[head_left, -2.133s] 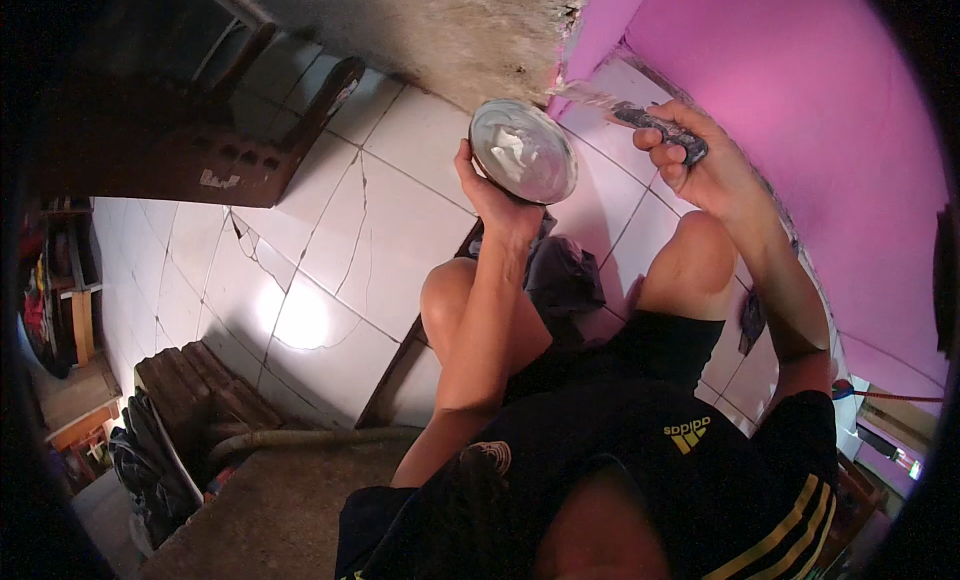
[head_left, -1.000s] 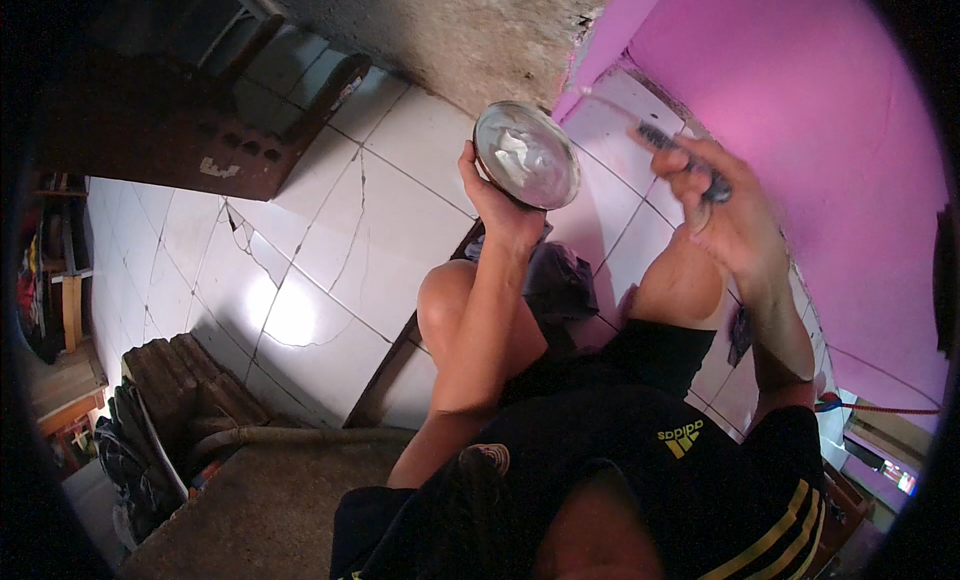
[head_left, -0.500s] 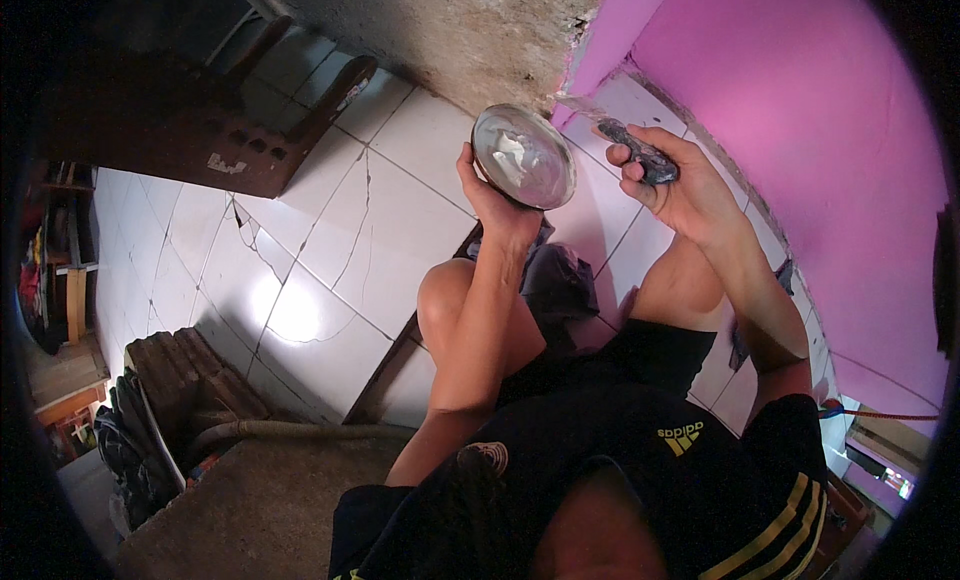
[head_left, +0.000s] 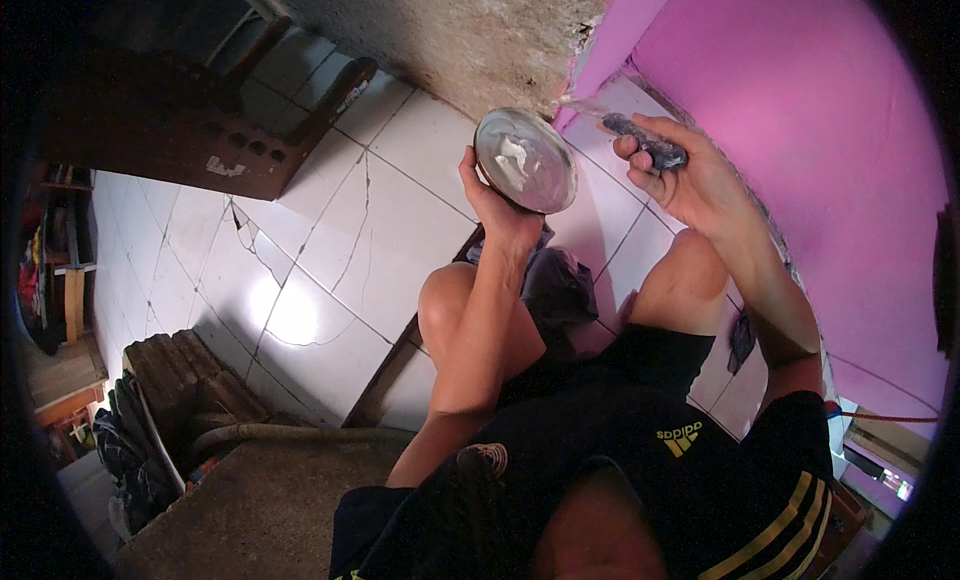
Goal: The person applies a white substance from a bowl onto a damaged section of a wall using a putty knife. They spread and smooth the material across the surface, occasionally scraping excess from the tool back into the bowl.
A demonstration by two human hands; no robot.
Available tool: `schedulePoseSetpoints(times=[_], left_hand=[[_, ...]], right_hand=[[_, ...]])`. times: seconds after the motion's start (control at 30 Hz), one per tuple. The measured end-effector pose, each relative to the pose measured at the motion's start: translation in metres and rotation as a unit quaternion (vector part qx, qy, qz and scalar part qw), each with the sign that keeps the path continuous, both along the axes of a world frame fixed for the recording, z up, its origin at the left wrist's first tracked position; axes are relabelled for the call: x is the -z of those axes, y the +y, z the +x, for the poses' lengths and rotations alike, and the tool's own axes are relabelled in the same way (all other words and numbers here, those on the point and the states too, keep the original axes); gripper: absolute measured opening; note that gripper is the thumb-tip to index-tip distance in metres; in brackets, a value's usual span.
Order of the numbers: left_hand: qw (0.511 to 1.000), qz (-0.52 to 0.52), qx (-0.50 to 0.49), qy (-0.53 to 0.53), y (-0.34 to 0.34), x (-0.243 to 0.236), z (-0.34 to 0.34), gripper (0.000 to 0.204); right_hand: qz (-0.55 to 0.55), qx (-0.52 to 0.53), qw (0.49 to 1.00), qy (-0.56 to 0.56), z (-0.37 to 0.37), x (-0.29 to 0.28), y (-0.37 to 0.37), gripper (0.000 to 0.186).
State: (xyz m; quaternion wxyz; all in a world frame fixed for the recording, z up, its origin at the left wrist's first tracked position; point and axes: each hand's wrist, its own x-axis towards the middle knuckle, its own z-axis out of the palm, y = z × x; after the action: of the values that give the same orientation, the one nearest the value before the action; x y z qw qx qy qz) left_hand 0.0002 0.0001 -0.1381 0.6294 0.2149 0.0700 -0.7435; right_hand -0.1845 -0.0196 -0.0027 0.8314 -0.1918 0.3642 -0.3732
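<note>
My left hand (head_left: 503, 212) is wrapped round the underside of a shallow, round metal bowl (head_left: 545, 185), tilted so its inside shows. A patch of white paste (head_left: 512, 152) lies in it. To the right, my right hand (head_left: 695, 183) is closed round the dark handle of a putty knife (head_left: 650, 144). The thin pale blade points left, toward the foot of the corner where a rough bare wall (head_left: 490, 40) meets a pink wall (head_left: 790, 110). From this view I cannot tell whether the tip touches the wall. Blade and bowl are apart.
White floor tiles (head_left: 330, 230), some cracked, spread out to the left. A dark wooden piece of furniture (head_left: 250, 165) stands at the upper left. Stacked brown blocks (head_left: 190, 375) and a pipe (head_left: 300, 433) lie at the lower left. Dark cloth (head_left: 560, 285) sits between my knees.
My right hand with the putty knife has shifted slightly to the right and down. The bowl in my left hand has hardly moved.
</note>
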Motion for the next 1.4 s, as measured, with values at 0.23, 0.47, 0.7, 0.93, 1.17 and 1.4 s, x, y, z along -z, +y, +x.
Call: schedulePoseSetpoints(times=[0.23, 0.47, 0.7, 0.93, 1.17, 1.4], left_hand=[[1.000, 0.009, -0.013, -0.018, -0.001, 0.000, -0.002, 0.064], [1.000, 0.006, -0.014, -0.008, 0.000, -0.004, -0.003, 0.061], [1.000, 0.010, -0.021, -0.019, -0.001, -0.004, 0.000, 0.064], [0.999, 0.009, -0.011, -0.033, 0.000, -0.005, -0.002, 0.065], [1.000, 0.016, -0.008, -0.021, -0.002, -0.002, -0.002, 0.064], [0.998, 0.021, -0.018, -0.049, 0.000, -0.004, -0.004, 0.060]], right_hand=[[0.035, -0.005, 0.999, -0.035, -0.007, -0.007, -0.027, 0.041], [0.106, -0.024, 0.980, -0.166, -0.020, -0.012, -0.071, 0.035], [0.192, 0.011, 0.957, -0.218, -0.016, -0.022, -0.088, 0.050], [0.104, 0.002, 0.969, -0.223, -0.019, -0.032, -0.049, 0.043], [0.052, -0.034, 0.991, -0.119, -0.021, -0.005, 0.022, 0.021], [0.026, 0.049, 0.998, -0.044, 0.034, 0.030, 0.046, 0.023]])
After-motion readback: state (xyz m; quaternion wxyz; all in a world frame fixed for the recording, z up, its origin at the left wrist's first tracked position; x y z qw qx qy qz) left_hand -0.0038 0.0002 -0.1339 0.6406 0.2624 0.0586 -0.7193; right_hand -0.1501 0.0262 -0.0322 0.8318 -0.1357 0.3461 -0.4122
